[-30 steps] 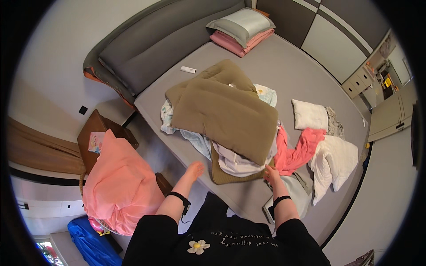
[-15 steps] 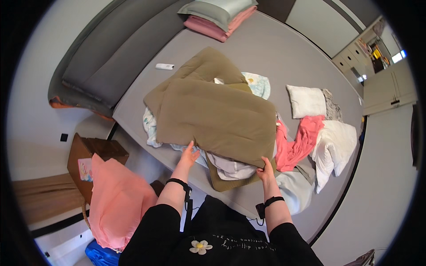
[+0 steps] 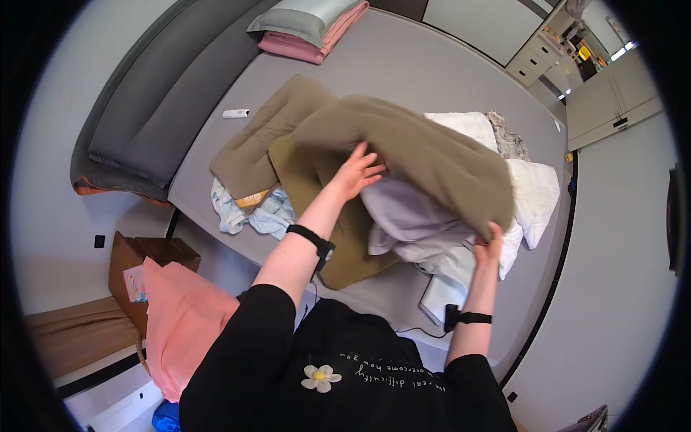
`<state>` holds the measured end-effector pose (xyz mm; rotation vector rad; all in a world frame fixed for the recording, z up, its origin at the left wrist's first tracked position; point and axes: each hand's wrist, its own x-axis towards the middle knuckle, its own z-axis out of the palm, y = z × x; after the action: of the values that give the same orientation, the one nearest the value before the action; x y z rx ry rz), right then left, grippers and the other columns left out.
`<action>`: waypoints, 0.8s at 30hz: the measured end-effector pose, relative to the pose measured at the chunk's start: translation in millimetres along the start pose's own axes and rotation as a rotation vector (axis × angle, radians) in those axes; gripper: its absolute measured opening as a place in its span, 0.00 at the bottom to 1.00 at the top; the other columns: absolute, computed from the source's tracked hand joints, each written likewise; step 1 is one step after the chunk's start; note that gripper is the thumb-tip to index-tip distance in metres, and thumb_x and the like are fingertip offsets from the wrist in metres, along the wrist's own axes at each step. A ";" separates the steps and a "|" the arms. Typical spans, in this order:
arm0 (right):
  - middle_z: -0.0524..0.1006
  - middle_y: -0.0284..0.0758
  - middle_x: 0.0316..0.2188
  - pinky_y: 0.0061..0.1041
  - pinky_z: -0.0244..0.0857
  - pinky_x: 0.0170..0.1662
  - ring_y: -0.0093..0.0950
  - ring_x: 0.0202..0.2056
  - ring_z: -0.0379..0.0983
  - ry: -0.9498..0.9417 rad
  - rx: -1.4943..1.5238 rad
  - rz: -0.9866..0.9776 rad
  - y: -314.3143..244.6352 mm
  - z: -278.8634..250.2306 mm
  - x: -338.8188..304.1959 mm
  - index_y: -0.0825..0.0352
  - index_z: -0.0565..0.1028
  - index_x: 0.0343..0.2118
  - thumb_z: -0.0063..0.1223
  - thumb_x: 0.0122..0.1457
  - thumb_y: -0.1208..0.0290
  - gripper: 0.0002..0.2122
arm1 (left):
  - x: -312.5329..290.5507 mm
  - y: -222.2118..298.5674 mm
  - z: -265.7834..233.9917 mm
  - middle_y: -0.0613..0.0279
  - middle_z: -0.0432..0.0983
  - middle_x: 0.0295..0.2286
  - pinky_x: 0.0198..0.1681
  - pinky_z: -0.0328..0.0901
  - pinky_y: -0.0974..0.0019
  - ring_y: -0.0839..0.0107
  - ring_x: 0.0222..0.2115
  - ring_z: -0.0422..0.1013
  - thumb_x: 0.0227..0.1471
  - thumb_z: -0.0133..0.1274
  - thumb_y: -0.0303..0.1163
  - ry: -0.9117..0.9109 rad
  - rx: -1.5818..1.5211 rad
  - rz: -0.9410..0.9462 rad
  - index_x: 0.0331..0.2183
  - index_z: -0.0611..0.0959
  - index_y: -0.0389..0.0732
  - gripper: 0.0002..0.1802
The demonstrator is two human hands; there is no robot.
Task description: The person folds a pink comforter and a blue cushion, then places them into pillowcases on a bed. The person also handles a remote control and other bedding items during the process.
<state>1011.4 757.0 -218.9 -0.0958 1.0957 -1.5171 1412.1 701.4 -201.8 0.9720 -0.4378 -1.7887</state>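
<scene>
A flat olive-brown cushion point(image 3: 432, 155) is lifted at its near side, tilted and slightly blurred above the bed. At its near right corner my right hand point(image 3: 489, 246) is closed on it. My left hand point(image 3: 354, 174) is at the near edge with fingers spread, thumb up against the underside; it looks open. Below the cushion lie a lavender-grey cloth point(image 3: 410, 216) and a ribbed olive mat-like piece point(image 3: 345, 252). A second olive-brown cushion point(image 3: 259, 137) rests to the left, on a patterned white-and-blue cloth point(image 3: 270, 214).
The bed point(image 3: 381, 50) carries a white remote point(image 3: 235, 114), a grey pillow on folded pink bedding point(image 3: 317, 43), white pillows point(image 3: 534, 198), and pale blue bedding point(image 3: 448, 284) near its front edge. A padded grey headboard point(image 3: 165, 93) stands left. Pink fabric point(image 3: 183, 317) hangs beside a brown cabinet point(image 3: 155, 252).
The cushion has been raised and carried right, uncovering the lavender-grey cloth and ribbed olive piece. Both hands moved right and farther away. The pink garment on the right is now hidden.
</scene>
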 end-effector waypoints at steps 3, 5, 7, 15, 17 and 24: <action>0.75 0.28 0.30 0.12 0.49 0.13 0.16 0.19 0.66 0.049 0.024 -0.022 -49.5 -49.0 24.7 0.61 0.70 0.37 0.56 0.50 0.75 0.12 | -0.9 -27.3 -2.5 0.65 0.69 0.51 0.46 0.65 0.65 0.73 0.47 0.69 0.60 0.46 0.38 -0.151 0.248 -0.052 0.58 0.64 0.48 0.26; 0.73 0.26 0.26 0.11 0.49 0.13 0.16 0.18 0.64 0.154 -0.025 0.026 -52.8 -96.5 43.9 0.60 0.70 0.35 0.57 0.52 0.71 0.09 | -14.7 -59.8 -20.8 0.66 0.70 0.50 0.45 0.65 0.66 0.74 0.45 0.69 0.59 0.47 0.39 -0.042 0.427 -0.126 0.57 0.66 0.48 0.26; 0.72 0.26 0.22 0.11 0.49 0.13 0.15 0.17 0.63 0.314 -0.089 0.127 -30.2 -167.7 70.1 0.59 0.70 0.32 0.58 0.52 0.69 0.08 | -34.2 -91.8 -55.5 0.68 0.72 0.46 0.44 0.65 0.67 0.76 0.42 0.69 0.56 0.50 0.41 0.139 0.521 -0.274 0.56 0.68 0.47 0.26; 0.72 0.25 0.17 0.15 0.62 0.18 0.17 0.18 0.68 0.158 -0.395 0.592 158.8 -190.2 31.9 0.59 0.73 0.26 0.57 0.55 0.65 0.07 | -132.4 -132.4 -240.5 0.60 0.71 0.44 0.37 0.65 0.63 0.68 0.40 0.68 0.51 0.55 0.37 0.740 0.464 -0.392 0.56 0.66 0.41 0.32; 0.73 0.26 0.19 0.18 0.65 0.22 0.19 0.20 0.70 0.031 -0.456 0.735 199.9 -144.2 1.1 0.61 0.73 0.28 0.57 0.55 0.66 0.06 | -139.2 -139.0 -269.8 0.58 0.69 0.47 0.40 0.65 0.60 0.65 0.43 0.68 0.51 0.54 0.37 0.826 0.435 -0.368 0.58 0.63 0.41 0.34; 0.75 0.35 0.32 0.29 0.70 0.33 0.27 0.30 0.74 -0.110 -1.019 0.534 289.9 -53.7 -55.4 0.68 0.71 0.44 0.57 0.54 0.65 0.17 | -139.1 -121.7 -368.2 0.55 0.60 0.54 0.45 0.64 0.55 0.62 0.49 0.63 0.51 0.55 0.36 0.982 0.239 -0.278 0.61 0.50 0.43 0.43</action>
<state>1207.6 874.5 -413.1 -0.5300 1.5541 -0.3794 1649.1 928.3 -451.0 1.9881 0.1244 -1.2766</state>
